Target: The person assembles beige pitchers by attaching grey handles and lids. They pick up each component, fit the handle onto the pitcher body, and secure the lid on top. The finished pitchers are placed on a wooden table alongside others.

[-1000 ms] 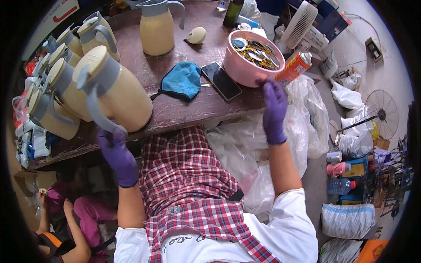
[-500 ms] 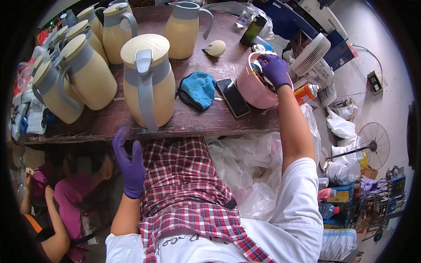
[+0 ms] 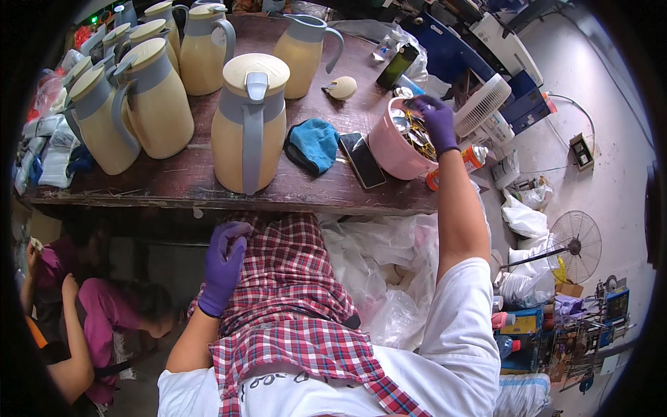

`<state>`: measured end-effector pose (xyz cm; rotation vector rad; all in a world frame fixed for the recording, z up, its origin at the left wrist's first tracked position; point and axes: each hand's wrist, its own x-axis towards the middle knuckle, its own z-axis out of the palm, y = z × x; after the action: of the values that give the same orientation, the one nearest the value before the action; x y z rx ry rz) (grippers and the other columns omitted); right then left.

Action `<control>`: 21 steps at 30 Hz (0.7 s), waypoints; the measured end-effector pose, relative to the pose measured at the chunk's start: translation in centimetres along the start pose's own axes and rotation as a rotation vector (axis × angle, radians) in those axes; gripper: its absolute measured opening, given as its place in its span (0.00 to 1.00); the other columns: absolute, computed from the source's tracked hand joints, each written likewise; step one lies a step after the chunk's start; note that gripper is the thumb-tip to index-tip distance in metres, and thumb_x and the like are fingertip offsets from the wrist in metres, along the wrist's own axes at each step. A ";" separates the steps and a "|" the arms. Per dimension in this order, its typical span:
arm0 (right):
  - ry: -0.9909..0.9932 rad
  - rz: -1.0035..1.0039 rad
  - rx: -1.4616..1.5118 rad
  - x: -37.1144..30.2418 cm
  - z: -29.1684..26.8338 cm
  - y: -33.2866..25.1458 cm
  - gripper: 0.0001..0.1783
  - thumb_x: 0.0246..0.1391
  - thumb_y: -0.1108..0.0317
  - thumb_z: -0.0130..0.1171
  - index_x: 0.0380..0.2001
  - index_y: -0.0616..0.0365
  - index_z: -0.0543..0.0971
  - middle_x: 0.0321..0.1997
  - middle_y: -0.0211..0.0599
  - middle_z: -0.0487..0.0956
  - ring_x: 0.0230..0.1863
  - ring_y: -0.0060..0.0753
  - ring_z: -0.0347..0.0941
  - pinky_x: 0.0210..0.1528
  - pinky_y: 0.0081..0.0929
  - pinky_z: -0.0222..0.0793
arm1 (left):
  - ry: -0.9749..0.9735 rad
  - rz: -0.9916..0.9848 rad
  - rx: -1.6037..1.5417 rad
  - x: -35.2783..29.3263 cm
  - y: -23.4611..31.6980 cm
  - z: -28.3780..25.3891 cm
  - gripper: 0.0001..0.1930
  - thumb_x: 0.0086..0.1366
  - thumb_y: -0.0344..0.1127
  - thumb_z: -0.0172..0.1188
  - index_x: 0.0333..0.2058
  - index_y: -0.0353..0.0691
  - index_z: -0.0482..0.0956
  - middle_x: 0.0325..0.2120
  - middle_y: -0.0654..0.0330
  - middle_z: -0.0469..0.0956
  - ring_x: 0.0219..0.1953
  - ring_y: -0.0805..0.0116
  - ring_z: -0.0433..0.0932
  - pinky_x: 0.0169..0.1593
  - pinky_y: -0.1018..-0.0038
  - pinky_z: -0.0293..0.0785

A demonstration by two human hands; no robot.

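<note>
Both my hands wear purple gloves. My right hand [image 3: 438,124] is at the far right rim of a pink bucket [image 3: 392,147] full of small mixed parts [image 3: 415,135]. Its fingers are bent together, and anything between them is too small to make out. Over my lap, below the table edge, my left hand [image 3: 223,274] has its fingers curved and apart, holding nothing. Beyond it, a cream jug [image 3: 229,149] with a grey collar stands upright, its lid on and its grey handle toward me. A blue cloth [image 3: 314,144] and a phone [image 3: 363,161] lie between jug and bucket.
Several lidded jugs [image 3: 156,104] crowd the table's left side. A lidless jug [image 3: 299,59] stands at the back, near a loose lid [image 3: 340,87]. A dark green bottle [image 3: 397,67], a white fan [image 3: 481,104] and a spray can [image 3: 472,158] surround the bucket. Someone in magenta trousers [image 3: 104,313] sits lower left.
My right hand has lifted out of the bucket's contents to its rim. My left hand has moved right over my lap, its fingers curling more. The whole view has shifted slightly.
</note>
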<state>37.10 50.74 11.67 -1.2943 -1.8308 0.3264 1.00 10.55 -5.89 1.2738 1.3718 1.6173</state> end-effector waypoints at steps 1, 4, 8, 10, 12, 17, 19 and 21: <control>0.069 -0.052 0.342 0.6 -0.6 0.4 0.10 0.58 0.64 0.67 0.41 0.54 0.87 0.37 0.32 0.87 0.35 0.22 0.79 0.40 0.22 0.72 | -0.005 -0.029 -0.035 0.0 0.0 0.3 0.12 0.69 0.27 0.56 0.50 0.34 0.78 0.50 0.54 0.76 0.53 0.64 0.75 0.59 0.71 0.70; 0.260 -0.120 0.366 0.5 -3.3 0.7 0.09 0.61 0.70 0.63 0.43 0.61 0.83 0.38 0.32 0.85 0.33 0.20 0.77 0.35 0.19 0.73 | -0.200 -0.054 -0.069 0.8 0.7 1.1 0.13 0.72 0.30 0.54 0.52 0.35 0.77 0.51 0.58 0.76 0.53 0.70 0.74 0.59 0.74 0.68; 0.241 0.011 0.608 -3.9 -2.8 -7.0 0.11 0.66 0.67 0.59 0.47 0.61 0.80 0.39 0.32 0.82 0.36 0.22 0.79 0.38 0.22 0.77 | -0.475 -0.327 -0.496 2.4 3.5 4.1 0.18 0.74 0.37 0.54 0.57 0.35 0.73 0.54 0.56 0.76 0.57 0.69 0.74 0.63 0.72 0.68; 0.102 0.062 0.775 -8.3 -0.5 -11.5 0.12 0.67 0.67 0.58 0.49 0.61 0.79 0.41 0.32 0.82 0.37 0.22 0.79 0.39 0.22 0.77 | -0.616 -0.317 -0.618 3.8 4.5 5.7 0.26 0.75 0.47 0.53 0.62 0.35 0.69 0.56 0.55 0.75 0.59 0.66 0.74 0.65 0.68 0.67; -0.009 0.171 0.822 -13.4 1.8 -14.3 0.12 0.67 0.67 0.58 0.50 0.61 0.78 0.43 0.33 0.81 0.38 0.22 0.79 0.39 0.22 0.78 | -0.666 -0.348 -0.852 4.4 6.3 7.6 0.34 0.74 0.59 0.49 0.66 0.36 0.66 0.58 0.54 0.74 0.60 0.64 0.73 0.66 0.61 0.67; -0.260 0.053 0.746 -22.9 5.7 -15.4 0.10 0.66 0.74 0.58 0.49 0.62 0.79 0.46 0.32 0.81 0.44 0.21 0.78 0.48 0.21 0.75 | -0.629 -0.472 -1.221 5.1 5.4 7.8 0.41 0.72 0.70 0.39 0.66 0.37 0.64 0.58 0.55 0.74 0.59 0.62 0.74 0.63 0.57 0.69; -0.292 0.014 0.726 -24.8 7.1 -15.8 0.10 0.64 0.77 0.58 0.47 0.62 0.80 0.47 0.31 0.81 0.46 0.21 0.77 0.50 0.21 0.73 | -0.583 -0.521 -1.178 5.2 3.3 6.9 0.38 0.73 0.69 0.38 0.63 0.40 0.69 0.57 0.56 0.75 0.57 0.63 0.75 0.60 0.62 0.72; -0.318 -0.061 0.696 -25.8 8.4 -16.0 0.11 0.62 0.80 0.58 0.46 0.61 0.81 0.47 0.31 0.81 0.47 0.21 0.76 0.51 0.21 0.72 | -0.505 -0.464 -1.068 4.6 2.5 5.7 0.38 0.73 0.69 0.38 0.62 0.40 0.69 0.54 0.57 0.76 0.55 0.63 0.77 0.59 0.62 0.73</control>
<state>23.10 23.55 4.08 -0.7229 -1.7611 1.0761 5.23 16.00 -2.38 0.5656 0.3087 1.2458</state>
